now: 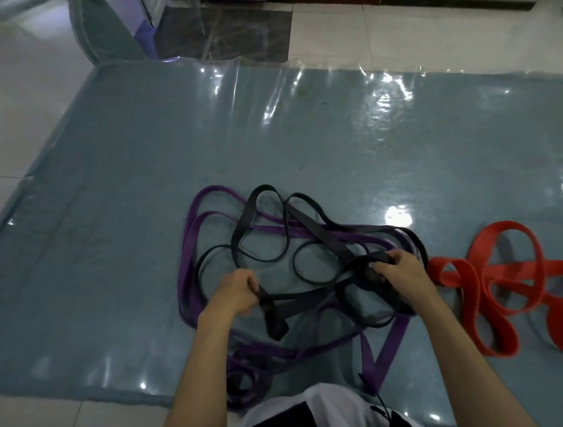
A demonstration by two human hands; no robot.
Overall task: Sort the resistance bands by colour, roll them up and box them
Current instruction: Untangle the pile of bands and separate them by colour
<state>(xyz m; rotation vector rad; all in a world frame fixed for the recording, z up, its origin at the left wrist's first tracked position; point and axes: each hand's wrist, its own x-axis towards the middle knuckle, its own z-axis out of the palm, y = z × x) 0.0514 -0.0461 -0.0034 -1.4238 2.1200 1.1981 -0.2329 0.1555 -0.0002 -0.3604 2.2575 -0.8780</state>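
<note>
Head view, looking down at a blue-grey mat (107, 225) covered in shiny clear plastic on a tiled floor (5, 99). On the left of the tangle, purple bands (188, 239) loop loosely across the mat. Black bands (311, 224) lie snarled on top of them in the middle. The left hand (234, 291) pinches a flat black band, fingers curled round it, its folded end hanging just below. The right hand (399, 275) grasps a partly wound coil of black band (374, 267). Further right, apart from the tangle, red bands (511, 284) lie in wide overlapping loops.
</note>
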